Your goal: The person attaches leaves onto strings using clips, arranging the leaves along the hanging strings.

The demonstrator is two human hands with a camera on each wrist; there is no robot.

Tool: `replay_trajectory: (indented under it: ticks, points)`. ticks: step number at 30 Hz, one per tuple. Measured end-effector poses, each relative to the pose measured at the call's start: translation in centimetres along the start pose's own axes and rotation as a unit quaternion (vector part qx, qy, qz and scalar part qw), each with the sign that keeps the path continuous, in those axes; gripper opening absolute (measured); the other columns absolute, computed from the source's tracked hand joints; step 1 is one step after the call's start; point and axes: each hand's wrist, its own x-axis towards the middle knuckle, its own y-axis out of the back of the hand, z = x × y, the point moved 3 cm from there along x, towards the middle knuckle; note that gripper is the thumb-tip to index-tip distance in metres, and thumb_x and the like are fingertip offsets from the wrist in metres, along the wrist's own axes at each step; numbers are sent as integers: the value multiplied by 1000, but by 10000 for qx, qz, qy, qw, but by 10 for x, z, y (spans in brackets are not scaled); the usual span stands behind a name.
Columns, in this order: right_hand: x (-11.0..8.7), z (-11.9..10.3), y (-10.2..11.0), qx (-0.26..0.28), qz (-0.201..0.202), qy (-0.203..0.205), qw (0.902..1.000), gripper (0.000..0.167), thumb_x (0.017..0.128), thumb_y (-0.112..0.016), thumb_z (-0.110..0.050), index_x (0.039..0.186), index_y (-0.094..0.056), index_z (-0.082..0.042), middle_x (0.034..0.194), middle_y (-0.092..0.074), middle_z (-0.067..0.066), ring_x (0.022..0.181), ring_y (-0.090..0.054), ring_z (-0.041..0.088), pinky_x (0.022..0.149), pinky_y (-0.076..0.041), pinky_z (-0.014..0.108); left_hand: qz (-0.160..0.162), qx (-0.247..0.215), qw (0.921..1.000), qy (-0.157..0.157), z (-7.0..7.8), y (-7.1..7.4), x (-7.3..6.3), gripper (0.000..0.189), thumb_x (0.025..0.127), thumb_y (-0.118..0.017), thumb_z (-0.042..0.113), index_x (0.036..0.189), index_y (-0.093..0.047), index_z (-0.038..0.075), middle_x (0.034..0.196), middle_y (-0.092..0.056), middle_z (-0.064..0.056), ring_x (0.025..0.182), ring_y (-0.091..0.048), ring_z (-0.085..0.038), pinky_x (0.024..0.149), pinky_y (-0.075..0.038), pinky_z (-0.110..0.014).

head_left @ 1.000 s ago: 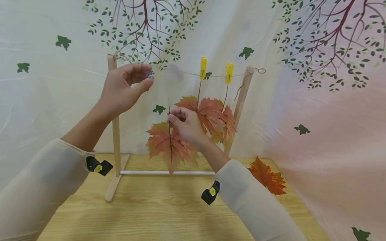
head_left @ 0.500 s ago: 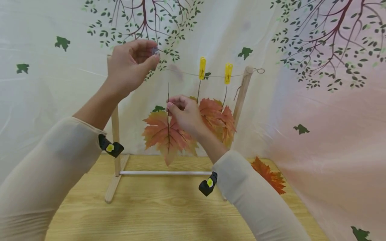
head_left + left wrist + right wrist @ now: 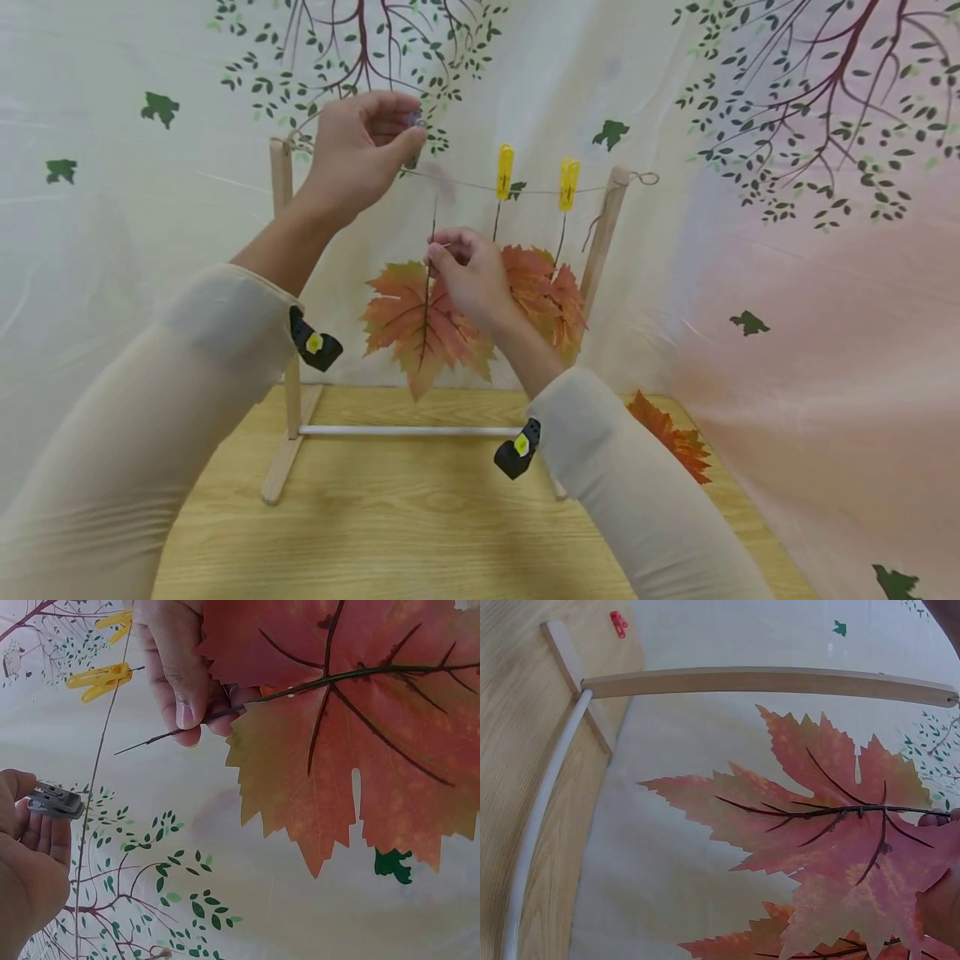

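My left hand (image 3: 360,158) pinches a small grey clothespin (image 3: 56,801) between thumb and fingers, close beside the string (image 3: 461,182). Lower and to the right, my right hand (image 3: 474,279) pinches the dark stem of a red-orange artificial maple leaf (image 3: 401,321). The stem's thin tip points up toward the string, and the leaf hangs below the fingers. Two yellow clothespins, one left (image 3: 505,171) and one right (image 3: 568,185), clip other leaves by their stems to the string. Those hanging leaves (image 3: 531,279) are partly hidden behind my right hand.
The string runs between two wooden posts, left (image 3: 291,358) and right (image 3: 606,237), joined low by a white rod (image 3: 405,431). Another orange leaf (image 3: 671,437) lies on the table (image 3: 420,525) at right. A red clothespin (image 3: 619,624) shows in the right wrist view.
My left hand has risen and moved right with the grey clothespin, from below the string to above it. My right hand has lifted the leaf higher and slightly right.
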Motion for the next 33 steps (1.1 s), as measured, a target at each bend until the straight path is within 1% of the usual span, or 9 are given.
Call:
replay_trajectory:
  ticks: [8, 12, 15, 17, 20, 24, 28, 33]
  points:
    - [2, -3, 4, -73, 92, -91, 9999, 16, 104, -60, -12, 114, -68, -2, 99, -69, 10, 91, -65, 21, 80, -56, 27, -230, 48, 9995, 213, -5, -12, 6, 33, 101, -67, 17, 131, -66, 5, 118, -65, -6, 109, -62, -16, 97, -50, -23]
    - [4, -4, 5, -22, 59, 1, 10000, 16, 104, -61, -11, 114, -67, -1, 96, -69, 11, 88, -66, 22, 77, -56, 27, -329, 61, 9990, 298, -6, -18, 6, 34, 101, -66, 19, 133, -65, 7, 119, -65, -6, 109, -63, -16, 97, -51, -24]
    - [4, -4, 5, -46, 37, 18, 10000, 15, 104, -61, -11, 113, -67, -1, 94, -69, 11, 87, -66, 22, 74, -55, 26, -379, 111, 9987, 310, -6, -20, 5, 34, 102, -65, 19, 134, -65, 7, 119, -65, -6, 109, -63, -15, 95, -51, -24]
    - [5, -3, 5, -43, 34, -4, 10000, 15, 104, -61, -11, 113, -67, -1, 94, -69, 10, 86, -65, 21, 74, -54, 25, -422, 105, 9986, 288, -6, -22, 5, 34, 102, -65, 20, 133, -65, 7, 118, -65, -6, 108, -63, -15, 94, -51, -24]
    - [5, -3, 5, -53, 30, -32, 10000, 15, 104, -61, -11, 113, -67, -1, 93, -69, 10, 86, -65, 22, 74, -54, 25, -503, 57, 9984, 247, -5, -25, 5, 33, 102, -65, 19, 133, -65, 6, 117, -65, -6, 107, -64, -16, 93, -51, -25]
    - [4, -2, 6, -96, 22, -50, 9999, 15, 104, -61, -11, 113, -67, -1, 93, -69, 11, 86, -65, 22, 75, -55, 25, -552, -64, 9981, 256, -4, -27, 5, 33, 103, -65, 19, 133, -65, 6, 119, -66, -6, 109, -64, -15, 95, -51, -25]
    - [4, -3, 7, -128, 36, 17, 9999, 15, 104, -61, -12, 112, -67, 0, 93, -69, 11, 86, -65, 22, 76, -55, 26, -577, -119, 9978, 313, -2, -28, 5, 33, 103, -64, 19, 133, -65, 6, 120, -66, -6, 109, -63, -15, 94, -51, -24]
    - [5, -4, 7, -140, 100, 137, 9998, 15, 103, -61, -11, 112, -67, 0, 92, -69, 12, 85, -65, 23, 73, -54, 26, -670, -23, 9971, 348, -2, -29, 5, 32, 103, -64, 19, 133, -65, 7, 120, -67, -7, 109, -64, -15, 91, -50, -25]
